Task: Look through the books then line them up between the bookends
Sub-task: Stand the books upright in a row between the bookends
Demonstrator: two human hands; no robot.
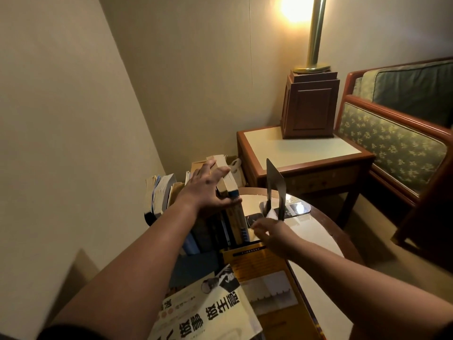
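Standing upright along the far left edge of the round table (316,231) is a row of books (228,192), spines up, leaning slightly.

Item 1: left hand (208,190). It is laid on top of the row, palm down, fingers spread open over the upper edges of the books; the thumb is pressed against the side of the nearest volume. Nothing is enclosed in a grip.

Item 2: right hand (272,233). It is placed at the foot of a dark metal bookend (275,190), near the middle of the table. The fingers are curled at the base plate; whether the plate is actually pinched cannot be told, as motion blur hides the tips.

Item 3: bookend. It is held upright, set apart from the row of books by a bare strip of glossy tabletop.

Item 4: yellow book (259,263). It is laid flat at the near part of the table, just below the right hand.

Item 5: white book (210,312). It is laid flat at the near left edge, printed with large dark characters, partly overlapping the yellow one.

Item 6: further papers and books (161,192), stacked loosely beyond the table's left edge against the wall.

Item 7: side table (304,148), beyond the far edge, bearing a lit lamp (311,104) on a wooden base.
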